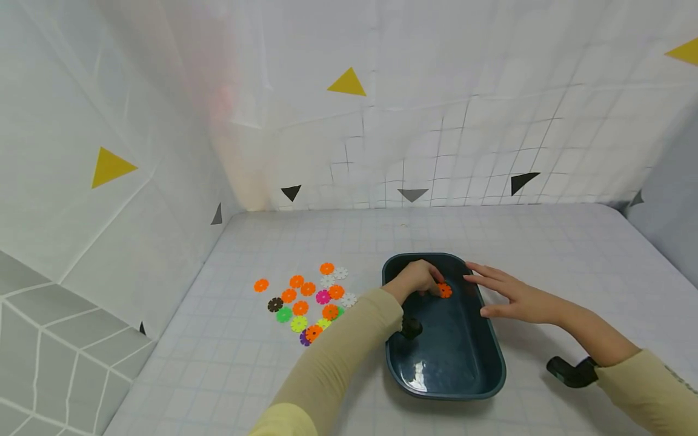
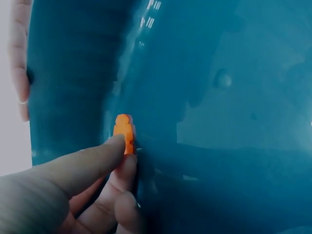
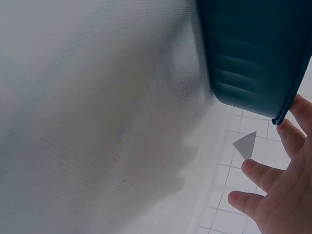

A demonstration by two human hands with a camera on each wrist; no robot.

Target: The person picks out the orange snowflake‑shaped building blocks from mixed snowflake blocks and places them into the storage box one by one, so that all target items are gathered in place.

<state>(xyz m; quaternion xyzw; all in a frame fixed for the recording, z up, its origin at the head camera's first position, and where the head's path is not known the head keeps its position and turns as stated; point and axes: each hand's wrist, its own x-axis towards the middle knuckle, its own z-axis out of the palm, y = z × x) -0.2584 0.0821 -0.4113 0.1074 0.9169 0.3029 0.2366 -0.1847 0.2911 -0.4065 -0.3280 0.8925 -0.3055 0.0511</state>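
Observation:
Inside the dark teal basin (image 1: 452,357), my left hand (image 1: 418,279) pinches an orange notched plastic disc (image 1: 445,290) near the far end. In the left wrist view, the thumb and fingers hold this orange disc (image 2: 124,127) edge-on, close over the basin floor. My right hand (image 1: 515,301) is at the basin's right side, its fingers spread and fairly straight. Fingertips (image 3: 285,127) of that hand lie right at the basin rim (image 3: 277,120) in the right wrist view, with nothing held.
Left of the basin, several notched discs lie scattered on the white table: orange ones (image 1: 300,307), a pink one (image 1: 323,297), a brown one (image 1: 275,304), a green one (image 1: 284,314), plus white, yellow and purple. White sheeted walls (image 1: 403,151) close off the back and sides.

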